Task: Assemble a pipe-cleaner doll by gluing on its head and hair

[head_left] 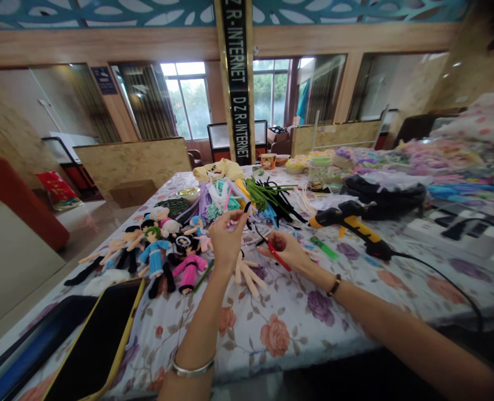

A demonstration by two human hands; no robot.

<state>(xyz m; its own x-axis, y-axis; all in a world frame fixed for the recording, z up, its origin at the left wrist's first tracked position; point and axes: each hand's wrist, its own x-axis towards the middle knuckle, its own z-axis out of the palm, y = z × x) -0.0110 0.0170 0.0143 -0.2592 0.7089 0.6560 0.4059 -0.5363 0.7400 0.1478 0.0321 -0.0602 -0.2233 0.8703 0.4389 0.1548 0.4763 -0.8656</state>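
Note:
My left hand [229, 236] is raised over the table, thumb and fingers pinched on a short black fuzzy stem [247, 208] like a pipe cleaner. To its right, my right hand [290, 252] is closed around a slim red-handled tool [279, 257] with a dark tip towards the left hand; its exact kind is unclear. Below and between the hands lies a bunch of peach-coloured fuzzy stems [249, 274]. Left of my left hand, several small fuzzy dolls lie together, among them one in blue [155, 256] and one in pink [189, 267].
Bundles of coloured fuzzy stems [221, 197] lie behind my hands. A yellow-black glue gun [355, 225] with a cable rests at right, near a green lighter [324, 248]. A yellow-cased phone [100, 340] lies front left. Bagged materials [430, 159] fill the far right.

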